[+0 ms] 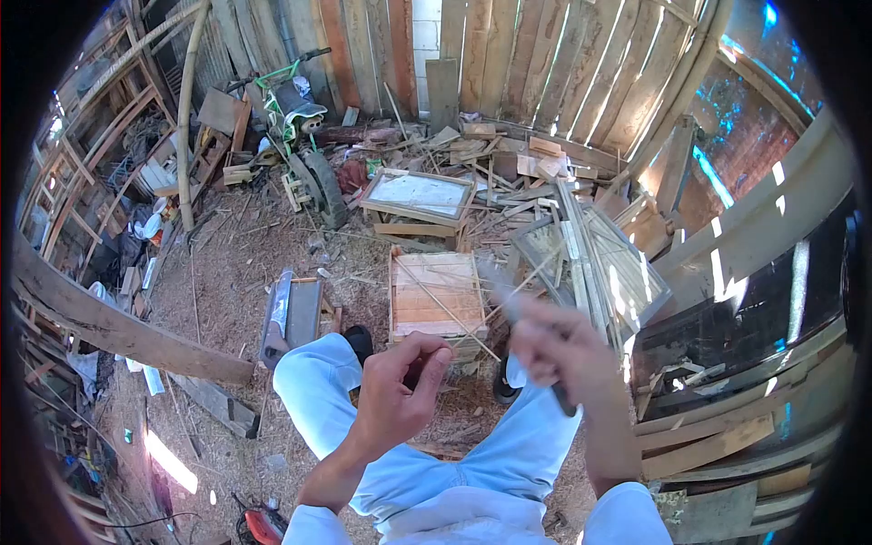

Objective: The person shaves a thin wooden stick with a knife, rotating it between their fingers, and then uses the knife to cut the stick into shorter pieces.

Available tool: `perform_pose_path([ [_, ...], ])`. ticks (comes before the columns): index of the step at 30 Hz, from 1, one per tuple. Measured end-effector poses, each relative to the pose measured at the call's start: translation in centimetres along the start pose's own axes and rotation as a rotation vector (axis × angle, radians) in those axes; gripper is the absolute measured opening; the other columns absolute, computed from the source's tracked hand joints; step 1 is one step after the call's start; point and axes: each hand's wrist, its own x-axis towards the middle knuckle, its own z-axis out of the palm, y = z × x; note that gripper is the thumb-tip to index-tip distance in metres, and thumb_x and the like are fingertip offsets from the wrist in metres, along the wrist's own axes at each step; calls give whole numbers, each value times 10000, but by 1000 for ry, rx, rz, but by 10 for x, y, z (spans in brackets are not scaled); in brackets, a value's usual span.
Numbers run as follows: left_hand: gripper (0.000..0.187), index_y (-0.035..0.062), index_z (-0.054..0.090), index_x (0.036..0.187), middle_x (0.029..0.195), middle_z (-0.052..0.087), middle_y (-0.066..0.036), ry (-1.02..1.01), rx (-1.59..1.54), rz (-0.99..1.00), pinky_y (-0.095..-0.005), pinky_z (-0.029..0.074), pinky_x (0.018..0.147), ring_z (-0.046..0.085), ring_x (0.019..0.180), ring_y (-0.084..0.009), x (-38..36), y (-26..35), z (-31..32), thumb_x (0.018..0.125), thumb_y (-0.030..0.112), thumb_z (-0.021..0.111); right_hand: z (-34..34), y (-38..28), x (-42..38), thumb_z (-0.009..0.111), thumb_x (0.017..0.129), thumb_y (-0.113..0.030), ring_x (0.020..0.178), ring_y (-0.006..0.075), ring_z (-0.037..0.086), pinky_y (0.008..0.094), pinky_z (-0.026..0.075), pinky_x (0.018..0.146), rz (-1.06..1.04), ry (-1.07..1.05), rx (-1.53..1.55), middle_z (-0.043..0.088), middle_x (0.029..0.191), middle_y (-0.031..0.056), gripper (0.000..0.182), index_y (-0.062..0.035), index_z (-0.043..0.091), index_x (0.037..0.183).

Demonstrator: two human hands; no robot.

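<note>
My left hand (398,386) is closed above my lap, thumb pressed against curled fingers. Whatever it may hold is hidden. Raised on the other side, my right hand (565,350) is wrapped round a knife (565,400) whose dark handle end sticks out below the fist. Its pale blade points up and away, smeared by motion. Between my knees, on the ground ahead, lies a shallow wooden box (436,322) with thin sticks (454,300) across it. Both hands are apart from the box.
A handsaw (280,313) rests on a dark box (307,309) by my left knee. Farther off are a framed panel (420,193), scrap wood (536,168) and a green bicycle (295,109). A beam (127,322) crosses at left; slatted frames (622,259) lean at right.
</note>
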Motion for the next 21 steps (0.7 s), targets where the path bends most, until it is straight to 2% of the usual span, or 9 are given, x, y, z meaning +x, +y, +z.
perform_pose_path([
  [3, 69, -7, 598, 886, 571, 520, -6, -47, -89, -95, -218, 316, 438, 424, 495, -34, -3, 0, -4, 885, 59, 577, -14, -10, -2, 537, 932, -147, 488, 26, 379, 167, 291, 407, -36, 5, 84, 527, 689, 9, 393, -77, 478, 1314],
  [5, 130, -19, 591, 884, 668, 563, 30, -61, -84, -97, -173, 337, 503, 449, 594, -5, -3, -4, -1, 917, 102, 556, 3, 3, -4, 513, 945, -145, 489, 25, 372, 167, 287, 413, -20, 11, -30, 522, 697, 9, 380, -66, 473, 1315],
  [7, 129, -17, 590, 889, 679, 566, 31, -67, -115, -111, -172, 342, 507, 456, 602, -5, -2, -4, 1, 918, 103, 555, 17, 11, -4, 499, 949, -130, 493, 23, 368, 168, 286, 422, 75, -171, -47, 524, 711, 10, 371, -64, 474, 1313],
  [11, 120, -11, 585, 899, 716, 580, 26, -114, -163, -101, -165, 338, 502, 461, 610, 0, -1, -3, -2, 924, 99, 544, -3, 0, -2, 502, 946, -118, 495, 25, 367, 167, 289, 424, 34, -187, 29, 526, 712, 11, 344, -24, 494, 1277],
  [12, 120, -11, 585, 899, 716, 580, 26, -112, -165, -100, -165, 338, 502, 461, 610, 0, -1, -1, -3, 924, 99, 544, -1, -6, -5, 484, 954, -129, 492, 23, 363, 164, 287, 417, -14, -57, 3, 516, 692, 4, 330, -10, 501, 1261],
  [14, 125, -16, 578, 896, 741, 584, 23, -149, -237, -210, -171, 349, 524, 470, 635, -10, 0, 5, -7, 927, 98, 539, -6, -14, -7, 485, 954, -128, 492, 23, 365, 164, 290, 416, -46, -35, 25, 516, 689, 3, 336, -19, 497, 1271],
  [18, 129, -12, 578, 889, 727, 566, 27, -98, -274, -119, -168, 328, 513, 444, 619, -3, 0, -2, 2, 930, 102, 535, 9, 7, -6, 504, 947, -138, 489, 20, 372, 159, 292, 409, -9, -56, -70, 521, 688, 1, 383, -59, 466, 1319],
  [20, 125, -28, 593, 929, 768, 618, -12, -145, -279, -208, -180, 422, 557, 513, 673, -21, 0, -2, -3, 923, 82, 534, 13, 10, -5, 499, 951, -154, 499, 17, 385, 157, 297, 414, 55, -122, -100, 514, 679, -6, 383, -72, 467, 1324],
  [21, 125, -28, 593, 929, 768, 618, -12, -143, -276, -211, -180, 422, 557, 513, 673, -21, 0, -4, -4, 923, 82, 534, 8, 7, -5, 499, 951, -154, 499, 17, 385, 157, 297, 414, 57, -124, -97, 514, 679, -6, 383, -72, 467, 1324],
])
